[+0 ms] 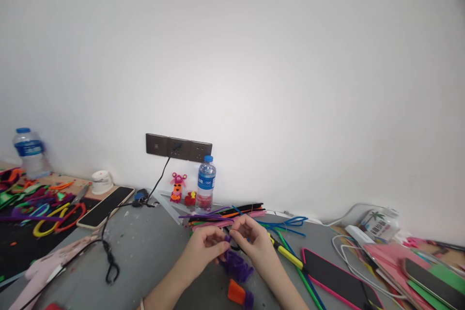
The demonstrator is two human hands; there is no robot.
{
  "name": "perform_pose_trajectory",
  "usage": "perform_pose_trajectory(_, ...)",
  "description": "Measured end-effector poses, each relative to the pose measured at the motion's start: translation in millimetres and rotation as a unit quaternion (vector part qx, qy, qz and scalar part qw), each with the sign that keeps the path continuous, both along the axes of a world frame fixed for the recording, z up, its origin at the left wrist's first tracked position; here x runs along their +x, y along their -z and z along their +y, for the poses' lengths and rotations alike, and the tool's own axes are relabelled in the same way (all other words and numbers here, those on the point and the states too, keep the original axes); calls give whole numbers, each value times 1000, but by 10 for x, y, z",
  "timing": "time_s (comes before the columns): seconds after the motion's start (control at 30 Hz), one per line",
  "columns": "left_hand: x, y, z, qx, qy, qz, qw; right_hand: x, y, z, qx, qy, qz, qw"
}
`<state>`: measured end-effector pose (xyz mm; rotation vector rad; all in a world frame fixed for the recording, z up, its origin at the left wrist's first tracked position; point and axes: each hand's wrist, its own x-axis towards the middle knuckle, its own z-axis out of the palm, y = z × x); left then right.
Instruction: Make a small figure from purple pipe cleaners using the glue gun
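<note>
My left hand (208,246) is closed, its thumb and fingers pinching a purple pipe cleaner (227,239). Facing it, my right hand (254,236) pinches at the same fuzzy strand, thumb against fingers; the exact grip is partly hidden. Just below the fingertips is a bunch of curled purple pipe cleaner (237,267); whether it joins the held strand I cannot tell. Nearer to me lies an orange fuzzy piece (236,291) with a purple bit at its side. A yellow and black pen-like tool (288,255) rests right of my right hand.
Behind my hands lie loose pipe cleaners (227,214) and a water bottle (206,185) beside a small pink and orange figure (177,188). Leftward are a phone (106,207), scissors (60,220), a black cord (105,247) and a pale pink tool (45,269). A pink-edged tablet (339,278) lies right.
</note>
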<state>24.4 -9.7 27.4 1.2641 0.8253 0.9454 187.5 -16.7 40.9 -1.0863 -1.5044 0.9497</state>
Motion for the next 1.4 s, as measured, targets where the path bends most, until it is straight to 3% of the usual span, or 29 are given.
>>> perform_pose_trajectory(0.23, -44, -36, 6, -92, -48, -64, 993, 22, 8, 49, -26, -19, 114, 993)
perform_pose_trajectory(0.43, -28, -1, -5, -101, -18, -73, 992, -25, -85, -27, -75, -67, 78, 992)
perform_pose_trajectory(0.63, -43, -19, -4, -127, -38, -124, 983, -41, -52, -39, -68, -107, 55, 990)
perform_pose_trajectory(1.0, -57, 1, 50, -147, -142, -244, 948, -9, -54, -45, -72, -126, 40, 989)
perform_pose_trajectory(1.4, -42, 2, 31, -131, -78, -215, 965, -24, 22, -11, -53, -112, 86, 989)
